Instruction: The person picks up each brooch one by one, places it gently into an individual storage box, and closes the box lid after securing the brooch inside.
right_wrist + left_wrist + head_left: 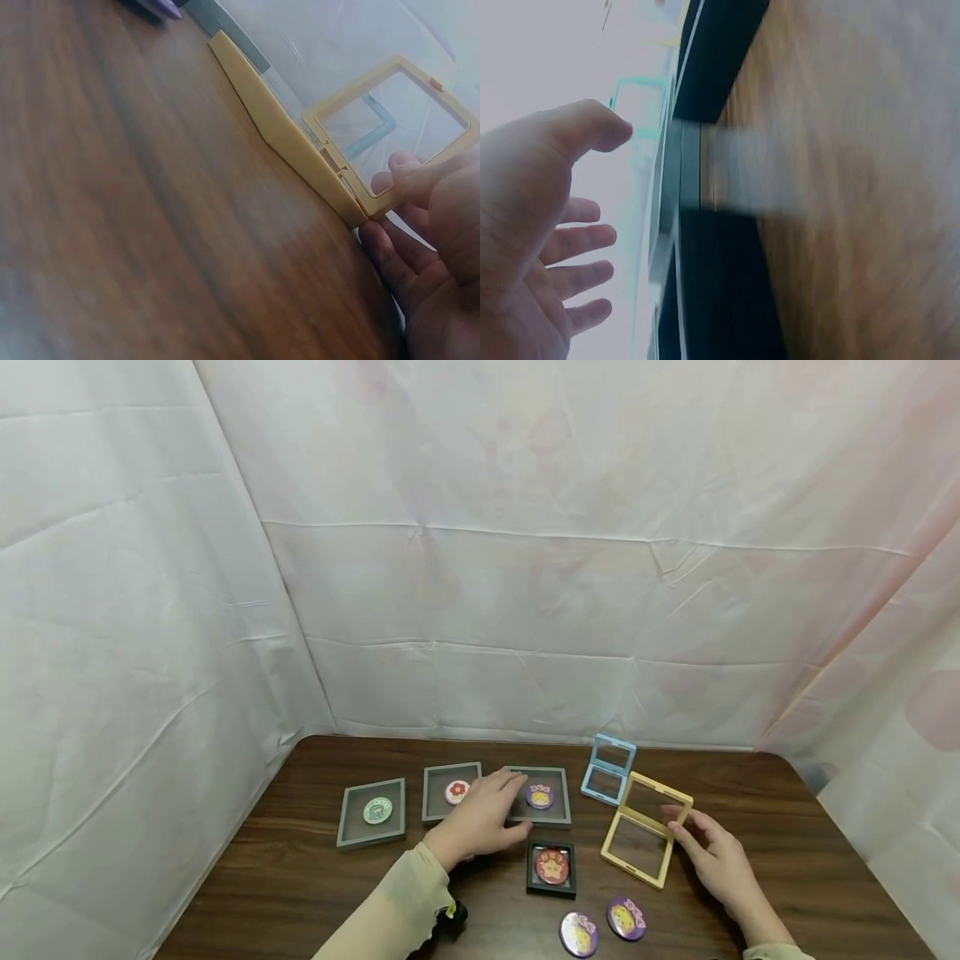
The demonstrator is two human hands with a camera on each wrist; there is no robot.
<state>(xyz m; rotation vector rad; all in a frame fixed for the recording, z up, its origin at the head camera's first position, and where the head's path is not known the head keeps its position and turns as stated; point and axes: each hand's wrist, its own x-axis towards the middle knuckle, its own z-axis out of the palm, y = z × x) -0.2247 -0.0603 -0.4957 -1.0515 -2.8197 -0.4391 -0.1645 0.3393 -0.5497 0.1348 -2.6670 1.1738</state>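
Observation:
My right hand (pixel 716 864) pinches the side of an unfolded yellow display case (pixel 632 871) near its hinge. In the right wrist view, its raised lid (pixel 352 90) has a clear window, and the thumb lies against the lid's frame. My left hand (pixel 480 818), fingers spread and holding nothing, is over the gap between two grey display cases. One grey case (pixel 558 816) has a purple cartoon badge (pixel 540 797) in it; the other grey case (pixel 432 810) has a white badge with a red flower (pixel 456 791), partly hidden by the hand.
A third grey case (pixel 348 835) with a green badge (pixel 377 811) lies at left. An open light blue case (pixel 602 783) stands behind the yellow one. Nearer are a black case (pixel 551 892) with a red star badge (pixel 552 866) and two loose purple badges (pixel 579 935), (pixel 626 918).

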